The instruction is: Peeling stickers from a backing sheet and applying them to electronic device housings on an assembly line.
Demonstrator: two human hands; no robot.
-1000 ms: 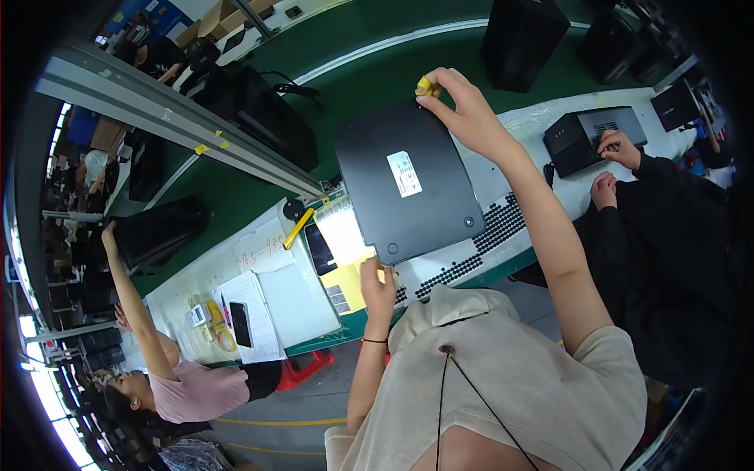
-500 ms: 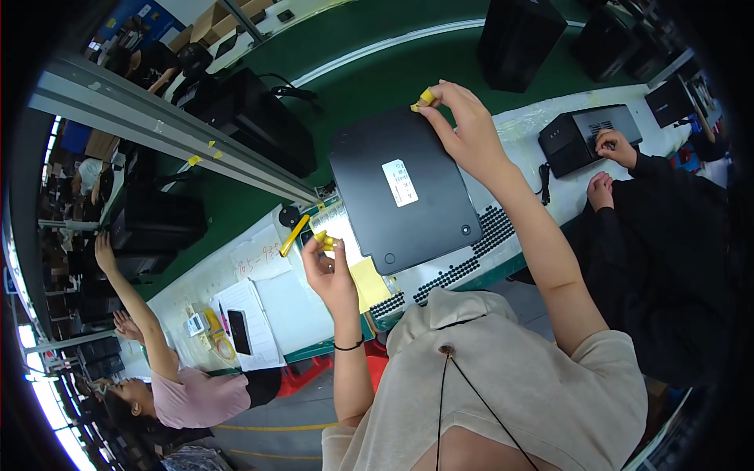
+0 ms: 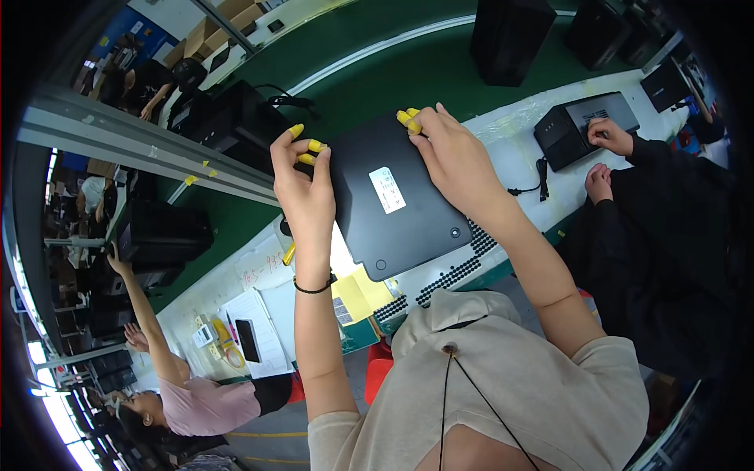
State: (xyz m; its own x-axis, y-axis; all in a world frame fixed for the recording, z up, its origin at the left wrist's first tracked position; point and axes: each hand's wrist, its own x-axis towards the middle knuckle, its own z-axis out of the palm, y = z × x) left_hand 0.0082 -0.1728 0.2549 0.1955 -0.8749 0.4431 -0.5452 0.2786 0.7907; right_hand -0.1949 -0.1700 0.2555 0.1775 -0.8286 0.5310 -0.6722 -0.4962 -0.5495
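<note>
A dark grey, flat panel with a white label lies on the bench before me. Round marks show at its two near corners. By the panel's far left corner is my left hand, yellow covers on its fingertips, thumb and fingers drawn together; anything between them is too small to make out. Also with yellow-covered fingertips, my right hand rests on the far right part of the panel, fingers bent and closed. What those fingers hold, if anything, is hidden. Sheets of small round black pads stick out beneath the near edge.
Left of the panel lie yellow paper, a phone on papers, and a tape roll. A metal post slants across the left. One co-worker reaches at left; another handles a black box at right. A green conveyor runs behind.
My left hand has moved up and away from me, from beside the yellow paper to the panel's far left corner. My right hand has shifted slightly nearer and left, its fingers now lower on the panel.
</note>
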